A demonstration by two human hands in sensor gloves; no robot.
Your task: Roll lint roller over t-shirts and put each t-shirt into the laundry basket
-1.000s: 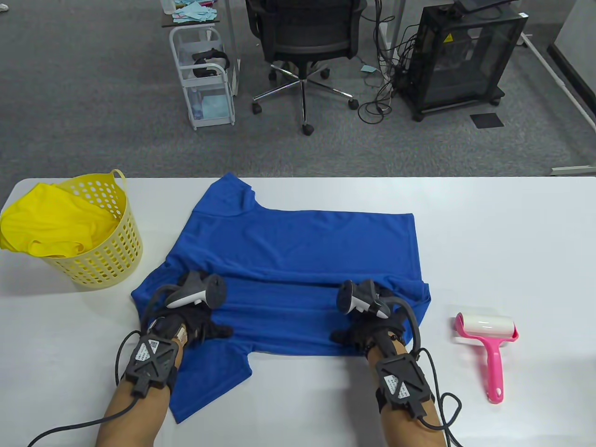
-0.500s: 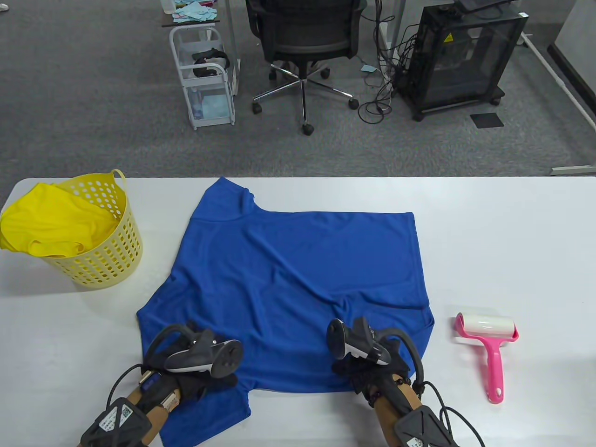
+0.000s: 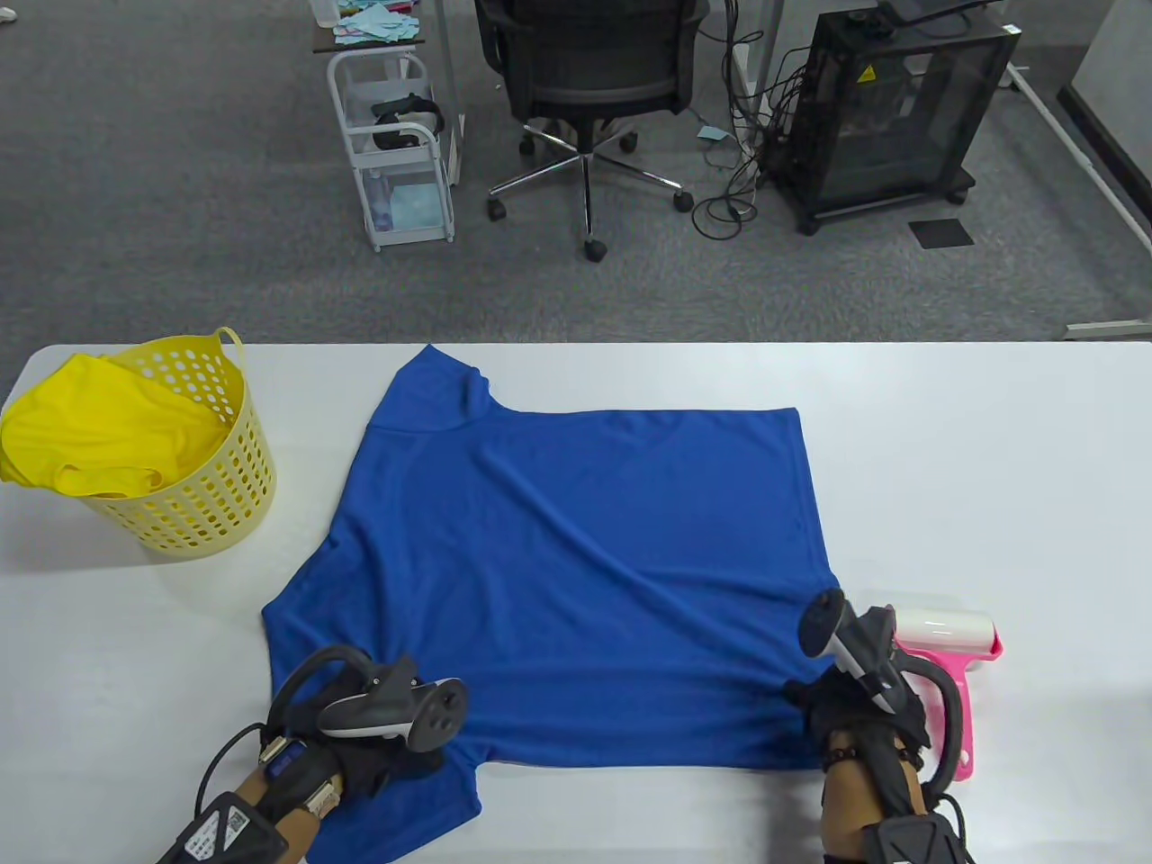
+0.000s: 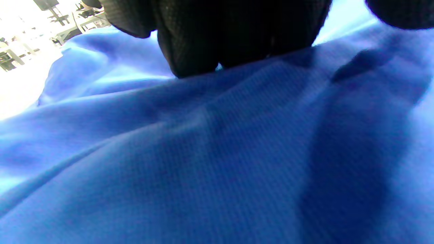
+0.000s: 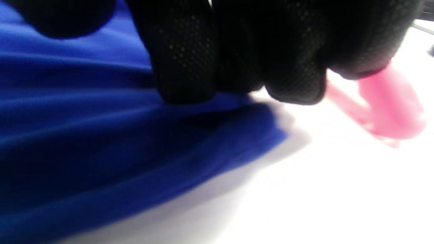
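Note:
A blue t-shirt (image 3: 576,558) lies spread flat on the white table (image 3: 972,450), collar to the left. My left hand (image 3: 387,765) grips the shirt at its near left, by the near sleeve; in the left wrist view its fingers (image 4: 190,44) bear down on the blue cloth (image 4: 203,162). My right hand (image 3: 846,720) pinches the shirt's near right corner, fingers (image 5: 183,61) curled on the hem (image 5: 203,112). The pink lint roller (image 3: 945,625) lies just right of that hand, partly hidden behind its tracker, and shows blurred pink (image 5: 390,105) in the right wrist view.
A yellow perforated laundry basket (image 3: 216,504) stands at the table's far left with a yellow t-shirt (image 3: 108,432) hanging over its rim. Beyond the table's far edge are an office chair (image 3: 585,81), a white trolley (image 3: 396,153) and a black cabinet (image 3: 891,108).
Both hands drew the folded-over near half of the blue shirt toward me and laid it flat. My right hand then slid right to the hem corner beside the lint roller.

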